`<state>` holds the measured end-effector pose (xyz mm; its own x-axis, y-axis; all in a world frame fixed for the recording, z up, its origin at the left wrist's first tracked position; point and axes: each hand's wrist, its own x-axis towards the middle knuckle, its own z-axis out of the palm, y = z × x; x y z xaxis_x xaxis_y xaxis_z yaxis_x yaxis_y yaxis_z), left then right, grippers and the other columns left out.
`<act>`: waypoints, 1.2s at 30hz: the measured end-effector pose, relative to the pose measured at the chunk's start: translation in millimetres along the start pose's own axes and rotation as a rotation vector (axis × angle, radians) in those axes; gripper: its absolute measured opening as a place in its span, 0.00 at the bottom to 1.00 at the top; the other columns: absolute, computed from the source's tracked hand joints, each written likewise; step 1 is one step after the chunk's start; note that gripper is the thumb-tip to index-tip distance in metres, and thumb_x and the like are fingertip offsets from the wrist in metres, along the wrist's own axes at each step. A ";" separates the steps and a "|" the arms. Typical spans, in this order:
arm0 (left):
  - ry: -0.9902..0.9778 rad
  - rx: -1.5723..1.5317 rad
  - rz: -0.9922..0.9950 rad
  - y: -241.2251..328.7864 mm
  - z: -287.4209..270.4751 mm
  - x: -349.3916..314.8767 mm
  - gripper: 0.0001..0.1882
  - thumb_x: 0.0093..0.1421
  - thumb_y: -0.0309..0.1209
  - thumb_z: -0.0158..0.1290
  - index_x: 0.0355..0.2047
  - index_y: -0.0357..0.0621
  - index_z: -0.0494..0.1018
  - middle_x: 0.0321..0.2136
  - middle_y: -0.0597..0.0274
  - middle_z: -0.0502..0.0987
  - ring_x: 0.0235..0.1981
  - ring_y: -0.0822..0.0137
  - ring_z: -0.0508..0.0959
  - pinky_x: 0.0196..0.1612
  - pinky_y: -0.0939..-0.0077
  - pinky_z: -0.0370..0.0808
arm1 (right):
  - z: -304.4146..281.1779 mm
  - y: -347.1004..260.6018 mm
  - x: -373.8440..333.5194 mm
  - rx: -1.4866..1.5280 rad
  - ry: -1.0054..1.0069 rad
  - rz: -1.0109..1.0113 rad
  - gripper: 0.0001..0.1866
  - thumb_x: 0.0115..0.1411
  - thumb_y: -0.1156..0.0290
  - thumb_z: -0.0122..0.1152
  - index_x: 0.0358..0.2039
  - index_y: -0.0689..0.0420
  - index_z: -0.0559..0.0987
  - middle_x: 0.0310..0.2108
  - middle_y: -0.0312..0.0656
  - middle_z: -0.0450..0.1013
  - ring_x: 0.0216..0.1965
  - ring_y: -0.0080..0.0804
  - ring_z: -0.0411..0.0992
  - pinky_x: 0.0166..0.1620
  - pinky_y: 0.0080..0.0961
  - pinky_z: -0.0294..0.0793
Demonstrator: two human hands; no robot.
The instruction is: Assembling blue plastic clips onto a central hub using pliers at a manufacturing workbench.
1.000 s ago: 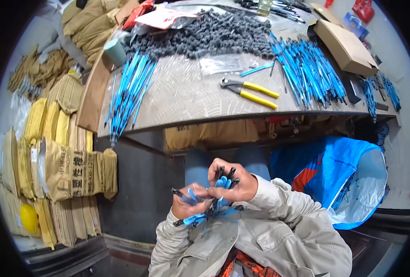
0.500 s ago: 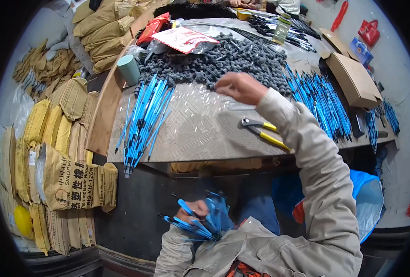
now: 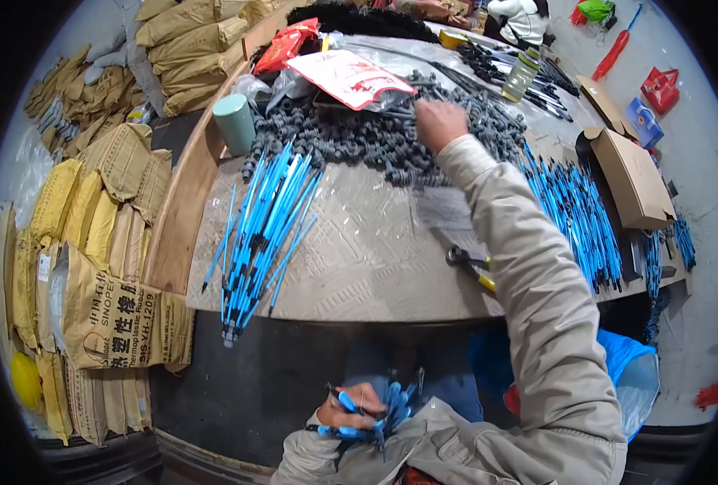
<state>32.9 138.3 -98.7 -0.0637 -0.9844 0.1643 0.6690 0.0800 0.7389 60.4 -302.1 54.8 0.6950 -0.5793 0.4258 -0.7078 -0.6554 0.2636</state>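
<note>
Low in front of my body, my left hand (image 3: pixel 349 409) is closed around a bunch of thin blue rods with black ends (image 3: pixel 397 402). My right hand (image 3: pixel 441 124) reaches over the table to a heap of small dark grey plastic fittings (image 3: pixel 335 137). Its fingers bend down at the heap and are mostly hidden, so what they hold does not show. Below my right forearm lie pliers with yellow handles (image 3: pixel 461 257), partly covered by the sleeve. A fanned bundle of blue rods with black joints (image 3: pixel 262 234) rests on the left of the table, overhanging its front edge.
A mint-green cup (image 3: pixel 234 124), a red-and-white sheet (image 3: pixel 351 77) and a bottle (image 3: pixel 521 74) surround the heap. More blue rods (image 3: pixel 573 218) and a cardboard box (image 3: pixel 630 178) are at right. Sacks (image 3: pixel 104 311) stack at left. People sit across the table.
My right hand has moved farther forward and right, down to the heap. My left hand stays low with its rods. The view has shifted, and the table appears lower in it.
</note>
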 end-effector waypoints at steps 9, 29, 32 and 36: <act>0.039 0.283 0.104 -4.3 42.3 11.5 0.19 0.38 0.21 0.61 0.35 0.33 0.77 0.25 0.57 0.76 0.24 0.68 0.71 0.31 0.81 0.67 | -114.2 0.9 -202.7 0.477 0.163 -0.814 0.08 0.52 0.72 0.56 0.34 0.55 0.73 0.32 0.41 0.72 0.24 0.31 0.70 0.25 0.24 0.71; -0.009 0.471 -0.002 -7.8 91.9 -29.4 0.17 0.34 0.22 0.65 0.29 0.36 0.77 0.22 0.65 0.75 0.22 0.73 0.68 0.30 0.83 0.65 | -168.4 -38.7 -305.5 1.096 0.240 -1.337 0.12 0.55 0.68 0.54 0.35 0.65 0.75 0.36 0.52 0.72 0.33 0.39 0.73 0.38 0.31 0.76; 0.031 0.375 0.039 -13.3 92.0 -33.3 0.19 0.33 0.21 0.65 0.31 0.37 0.78 0.23 0.64 0.75 0.22 0.72 0.69 0.30 0.83 0.66 | -160.0 -45.6 -320.9 1.617 -0.462 -1.263 0.18 0.59 0.65 0.49 0.43 0.66 0.71 0.40 0.55 0.71 0.36 0.42 0.73 0.42 0.33 0.75; 0.060 0.397 0.079 -11.5 93.0 -35.4 0.20 0.33 0.21 0.65 0.32 0.37 0.78 0.25 0.61 0.76 0.23 0.72 0.71 0.31 0.81 0.67 | -130.1 -55.3 -357.8 2.225 -0.665 -0.567 0.27 0.61 0.57 0.47 0.52 0.65 0.62 0.45 0.58 0.67 0.42 0.46 0.71 0.47 0.36 0.72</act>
<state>-41.4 186.9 -52.3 0.0274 -0.9791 0.2014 0.3313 0.1989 0.9223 -165.5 4.4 0.5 0.9418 0.0475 0.3328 0.3182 0.1937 -0.9280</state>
